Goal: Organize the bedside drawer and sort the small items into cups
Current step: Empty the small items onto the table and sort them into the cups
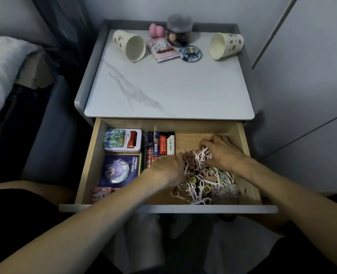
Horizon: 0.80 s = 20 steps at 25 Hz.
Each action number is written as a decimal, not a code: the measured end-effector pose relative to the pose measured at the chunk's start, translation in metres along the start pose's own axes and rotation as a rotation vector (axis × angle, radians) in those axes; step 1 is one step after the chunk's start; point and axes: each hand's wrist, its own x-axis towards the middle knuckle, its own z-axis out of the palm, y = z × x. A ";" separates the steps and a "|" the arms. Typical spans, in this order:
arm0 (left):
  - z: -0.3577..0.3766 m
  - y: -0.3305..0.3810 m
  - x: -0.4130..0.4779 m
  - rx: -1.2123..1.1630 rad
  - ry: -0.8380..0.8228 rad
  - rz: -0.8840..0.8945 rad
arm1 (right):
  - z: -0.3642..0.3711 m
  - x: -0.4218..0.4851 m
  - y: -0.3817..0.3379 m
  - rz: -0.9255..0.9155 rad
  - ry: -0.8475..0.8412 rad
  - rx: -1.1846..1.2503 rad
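Nightstand top (163,86): two cups (131,47) (226,45) tipped over; in the right half of the open drawer (187,141), a pile of floss picks and hair ties (203,178) is dug into by the left hand (168,169) and right hand (223,153), fingers curled, actual grip can't be told. Light, tangly stuff; probably best scooped from underneath.

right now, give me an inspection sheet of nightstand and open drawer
surface: marble-look nightstand top; drawer pulled open below it
job's things: left cup and right cup lie on their sides, nothing seen inside; pile of floss picks and small rings in drawer's right half
clutter: jar, pink sponge, packet, round badge between the cups; tin, boxed badge, pens, lighters in drawer's left half
grippers: left hand and right hand both in the pile; grip unclear
cables: nothing seen
surroundings: pillow left, pale panels right
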 end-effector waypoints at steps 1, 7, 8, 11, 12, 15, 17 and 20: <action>0.009 0.009 0.006 0.015 0.014 -0.033 | -0.001 -0.001 0.000 -0.003 -0.004 -0.017; 0.026 0.034 0.028 -0.021 0.062 -0.050 | -0.002 -0.005 -0.001 0.015 -0.020 0.008; 0.027 0.033 0.030 -0.053 0.058 -0.020 | -0.003 -0.006 -0.003 0.022 -0.066 0.007; 0.027 0.027 0.033 -0.167 0.065 0.042 | -0.004 -0.008 -0.012 -0.003 -0.116 -0.059; 0.027 0.023 0.034 -0.201 0.077 0.049 | -0.002 -0.008 -0.014 -0.024 -0.091 -0.072; 0.028 0.016 0.033 -0.244 0.103 0.075 | 0.002 -0.004 -0.020 -0.060 -0.032 -0.124; 0.027 0.014 0.033 -0.252 0.101 0.086 | 0.002 -0.002 -0.022 -0.061 -0.041 -0.147; 0.029 0.011 0.033 -0.286 0.104 0.091 | -0.002 -0.003 -0.017 -0.049 -0.031 -0.104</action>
